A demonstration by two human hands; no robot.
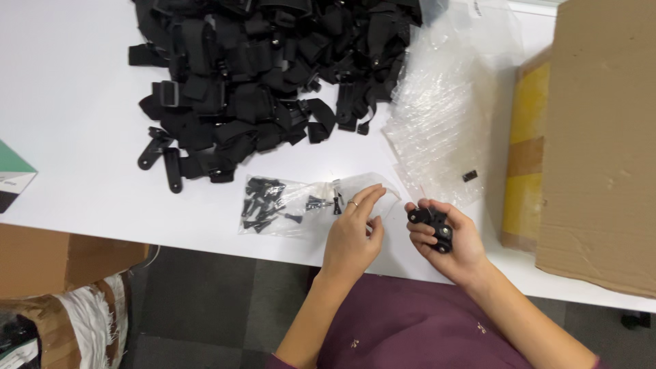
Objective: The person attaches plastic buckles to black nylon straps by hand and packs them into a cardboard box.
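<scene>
Your right hand [447,239] is curling its fingers closed around a small black moulded-plastic mount piece [434,227], a chunky, hinged-looking part with a pale round screw head showing on its side; you are holding it just above the near edge of the smooth white table [75,102]. Your left hand [352,232] is reaching to the mouth of a clear, crinkled plastic bag of small black thumbscrews [290,205], fingertips pinching lightly at the bag's thin open edge, with a slim ring showing on one finger. The bag is lying flat on the table just left of that hand, its glossy film wrinkling over the knobbed screws inside.

Behind the bag, a big tangled heap of black woven straps with plastic buckles [266,75] is spreading across the tabletop. To the right of it, a stack of clear bubble-textured pouches [444,123] is leaning toward a large brown corrugated cardboard box [601,143], its matte flap overhanging the table's right side.
</scene>
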